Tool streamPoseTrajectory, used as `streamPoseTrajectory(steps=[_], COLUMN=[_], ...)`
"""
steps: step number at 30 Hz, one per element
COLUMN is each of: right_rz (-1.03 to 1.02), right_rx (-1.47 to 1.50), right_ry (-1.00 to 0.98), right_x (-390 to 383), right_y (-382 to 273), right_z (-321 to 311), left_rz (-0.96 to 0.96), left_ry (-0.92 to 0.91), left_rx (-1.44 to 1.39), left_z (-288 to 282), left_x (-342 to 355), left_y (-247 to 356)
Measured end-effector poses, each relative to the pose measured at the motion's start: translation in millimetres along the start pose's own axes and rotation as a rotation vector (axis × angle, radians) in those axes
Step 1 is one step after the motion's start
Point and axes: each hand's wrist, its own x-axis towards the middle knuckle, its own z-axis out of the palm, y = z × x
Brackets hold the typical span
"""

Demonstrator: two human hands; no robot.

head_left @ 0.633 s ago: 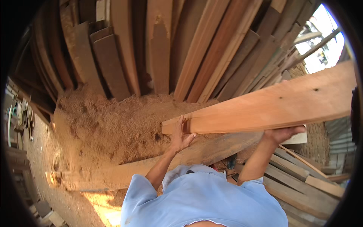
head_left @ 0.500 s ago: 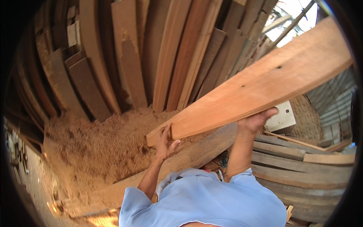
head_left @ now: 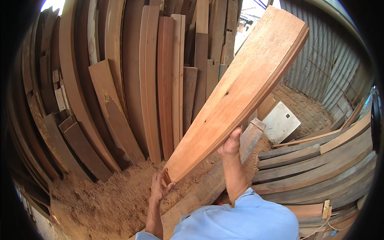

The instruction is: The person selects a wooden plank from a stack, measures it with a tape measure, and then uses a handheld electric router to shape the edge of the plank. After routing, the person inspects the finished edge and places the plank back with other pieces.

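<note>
A long reddish-brown wooden plank slants up from the middle of the view to the upper right, with two small dark holes in its broad face and a grooved long edge. My left hand grips its near lower end, thumb on one side and fingers on the other. Farther along, my right hand holds the plank from below at its right edge, the thumb showing and the other fingers partly hidden beneath the wood. The plank is lifted clear of the sawdust pile.
Many upright boards lean along the back. A thick beam borders the sawdust. At right lie stacked timbers, a white square panel and a corrugated metal wall behind.
The plank has swung to a steeper slant, its far end moving up and leftward in view. Both hands keep their hold; the view has also shifted.
</note>
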Motion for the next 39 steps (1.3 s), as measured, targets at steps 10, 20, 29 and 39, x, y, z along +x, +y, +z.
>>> streamPoseTrajectory(steps=[10, 20, 29, 39], right_rz=[0.096, -0.474, -0.372, -0.282], right_rx=[0.160, -0.715, -0.687, -0.795], right_ry=[-0.108, 0.198, 0.188, 0.161], right_x=[7, -4, -4, -16], right_y=[18, 10, 2, -2], right_z=[-9, 52, 31, 42], left_rz=[0.237, 0.234, 0.187, 0.317], left_ry=[0.075, 0.079, 0.060, -0.021], left_rx=[-0.272, -0.290, -0.298, -0.201], left_z=[-19, -32, -20, -13], left_x=[70, 82, 86, 88], left_y=[79, 95, 96, 71])
